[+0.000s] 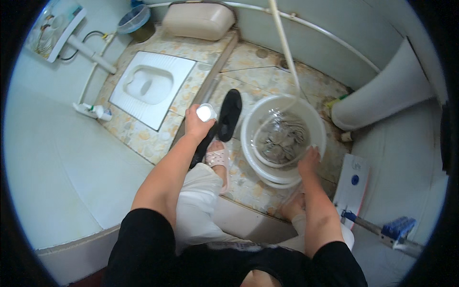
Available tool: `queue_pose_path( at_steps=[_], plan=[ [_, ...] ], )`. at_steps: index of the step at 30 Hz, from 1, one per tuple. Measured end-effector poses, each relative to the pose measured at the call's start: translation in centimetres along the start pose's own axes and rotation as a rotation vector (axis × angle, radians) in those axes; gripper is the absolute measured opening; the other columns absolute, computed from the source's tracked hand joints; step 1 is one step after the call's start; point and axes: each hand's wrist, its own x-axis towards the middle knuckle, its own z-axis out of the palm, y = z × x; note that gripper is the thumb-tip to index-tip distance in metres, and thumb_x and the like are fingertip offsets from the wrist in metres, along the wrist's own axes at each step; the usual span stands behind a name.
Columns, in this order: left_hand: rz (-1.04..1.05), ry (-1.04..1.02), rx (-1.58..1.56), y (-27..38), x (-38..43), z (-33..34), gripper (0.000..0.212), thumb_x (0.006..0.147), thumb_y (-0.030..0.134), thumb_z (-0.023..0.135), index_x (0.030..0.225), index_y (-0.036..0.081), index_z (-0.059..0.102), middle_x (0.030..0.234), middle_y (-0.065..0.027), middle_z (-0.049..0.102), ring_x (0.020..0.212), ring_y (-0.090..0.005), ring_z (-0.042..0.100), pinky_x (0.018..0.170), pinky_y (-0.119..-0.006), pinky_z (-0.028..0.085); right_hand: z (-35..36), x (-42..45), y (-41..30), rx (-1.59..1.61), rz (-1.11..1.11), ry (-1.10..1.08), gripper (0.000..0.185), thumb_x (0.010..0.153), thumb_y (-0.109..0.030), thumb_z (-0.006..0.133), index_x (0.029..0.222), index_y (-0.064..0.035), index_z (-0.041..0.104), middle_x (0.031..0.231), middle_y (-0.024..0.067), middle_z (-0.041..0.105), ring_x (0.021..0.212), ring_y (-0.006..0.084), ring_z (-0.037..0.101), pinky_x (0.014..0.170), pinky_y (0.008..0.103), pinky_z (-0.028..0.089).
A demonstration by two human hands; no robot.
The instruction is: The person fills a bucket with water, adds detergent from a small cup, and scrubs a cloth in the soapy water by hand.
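My left hand [194, 123] holds a small clear container with a bright white top or white contents [206, 113]; which of the two I cannot tell. It hovers above a pair of black shoes [230, 114] on the floor. On the right, my right hand [309, 161] reaches to the near right inner side of a white plastic basin [249, 150], slightly blurred, its fingertips hard to make out. Inside the basin, grey striped cloth [283, 140] lies in water. A pale ribbed hose [283, 39] hangs from above and runs into the basin, curving along its inside.
A white squat toilet [148, 84] is set in the raised tiled step at left. Beyond it stand a bucket-like bin [141, 27] and a beige tank [199, 21]. A white pedestal [380, 89], a flat mop [353, 183] and a bottle [103, 113] stand along the walls.
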Motion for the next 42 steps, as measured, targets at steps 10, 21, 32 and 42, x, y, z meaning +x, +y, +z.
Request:
queue_pose_path(
  at_steps=[10,21,32,42],
  plan=[
    [-0.450,-0.108,0.609,-12.9,0.1,-3.1,0.058,0.057,0.016,0.071,0.103,0.005,0.038,0.106,-0.0172,0.040,0.096,-0.0324,0.047,0.081,-0.036,0.041,-1.8,-0.5,-1.2,0.018,0.082,-0.146,0.069,0.071,-0.011,0.057,0.127,-0.0040,0.017,0.133,0.0169,0.014,0.120,0.0333,0.019,0.099,0.0408,0.021],
    [-0.768,-0.238,0.687,-16.6,-0.5,-2.9,0.081,0.062,0.017,0.064,0.125,0.002,0.016,0.123,-0.0245,0.027,0.110,-0.0361,0.035,0.092,-0.037,0.033,-2.0,3.9,0.1,0.999,0.508,-0.233,0.024,0.074,-0.010,0.049,0.093,0.0037,0.049,0.068,0.0138,0.052,0.056,0.0219,0.051,0.050,0.0342,0.041],
    [0.290,-0.796,0.083,6.2,-3.4,8.3,0.038,0.066,0.015,0.061,0.101,0.005,0.053,0.101,-0.0173,0.052,0.096,-0.0296,0.049,0.085,-0.033,0.039,-17.9,4.9,-7.9,1.371,0.120,-0.231,0.011,0.078,-0.014,0.046,0.072,-0.0053,0.041,0.054,0.0022,0.037,0.043,0.0114,0.036,0.039,0.0256,0.031],
    [0.212,-1.066,0.046,7.2,-9.4,12.2,0.043,0.076,0.036,0.050,0.109,0.009,0.050,0.110,-0.0150,0.049,0.098,-0.0268,0.049,0.083,-0.033,0.039,-35.8,7.2,-10.1,1.359,-0.256,0.206,0.016,0.078,-0.015,0.050,0.069,-0.0032,0.046,0.060,0.0034,0.042,0.048,0.0105,0.037,0.043,0.0231,0.030]
  ],
)
